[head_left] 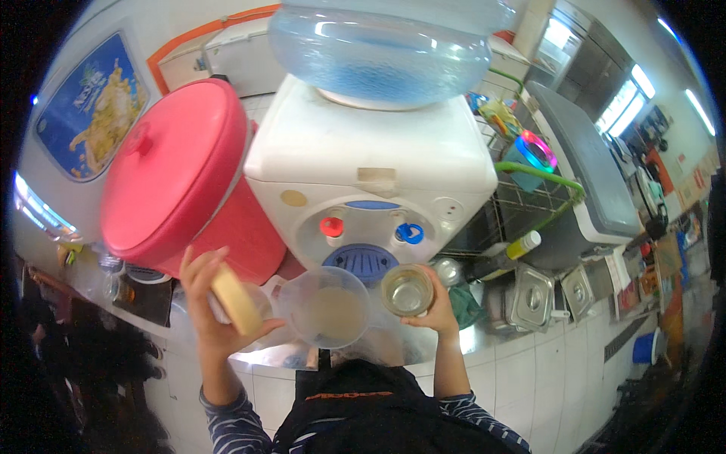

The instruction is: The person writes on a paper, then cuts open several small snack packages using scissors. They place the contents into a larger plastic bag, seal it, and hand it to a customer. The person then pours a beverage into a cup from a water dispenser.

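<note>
My left hand (208,306) is closed round a pale yellow lid (236,299), tilted and seen nearly edge-on. Something clear shows beside this lid; I cannot tell if the two are joined. In my right hand (439,310) is a round glass jar (407,291) without a lid, with clear liquid inside. Between my hands stands a translucent plastic tub (327,306) with cloudy, pale liquid in it. Just behind the tub is the white water dispenser (370,151), with a red tap (331,227) and a blue tap (409,234) above its blue drip tray (361,262).
A large pink lidded bucket (174,166) stands left of the dispenser, which carries a big water bottle (386,53). To the right are a dark bottle with a yellow-green neck (499,257), metal lidded pans (532,299), a wire rack with a green rim (544,171) and a grey-topped chest (582,159).
</note>
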The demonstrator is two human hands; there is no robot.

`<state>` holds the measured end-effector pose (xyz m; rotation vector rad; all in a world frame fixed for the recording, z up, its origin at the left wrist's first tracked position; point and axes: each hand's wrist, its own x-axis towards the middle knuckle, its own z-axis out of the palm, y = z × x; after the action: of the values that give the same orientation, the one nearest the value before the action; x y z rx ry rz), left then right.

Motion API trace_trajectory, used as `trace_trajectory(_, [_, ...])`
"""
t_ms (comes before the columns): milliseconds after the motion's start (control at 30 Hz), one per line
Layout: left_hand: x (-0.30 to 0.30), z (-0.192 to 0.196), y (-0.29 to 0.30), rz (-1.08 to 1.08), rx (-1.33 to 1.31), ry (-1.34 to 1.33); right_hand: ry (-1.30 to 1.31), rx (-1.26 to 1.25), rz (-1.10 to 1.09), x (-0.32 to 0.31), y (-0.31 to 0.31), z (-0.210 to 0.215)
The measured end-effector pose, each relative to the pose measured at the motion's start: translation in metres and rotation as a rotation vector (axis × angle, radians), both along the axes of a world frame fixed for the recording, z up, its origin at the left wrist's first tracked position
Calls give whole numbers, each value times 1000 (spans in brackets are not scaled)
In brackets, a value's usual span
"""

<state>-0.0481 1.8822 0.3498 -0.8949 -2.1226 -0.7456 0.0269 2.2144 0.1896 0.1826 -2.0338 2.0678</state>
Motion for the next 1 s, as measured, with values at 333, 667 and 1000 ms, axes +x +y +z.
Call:
trace_trajectory(333, [11,-37,-12,-107,392,-196,558,177,15,36,-24,180])
trace_trajectory(667, [27,-35,-35,-30,339,-127,945,348,304,21,-51,244])
trace_trajectory(1000, [51,-37,-70,7,301,-96,1249,377,298,6,-82,258])
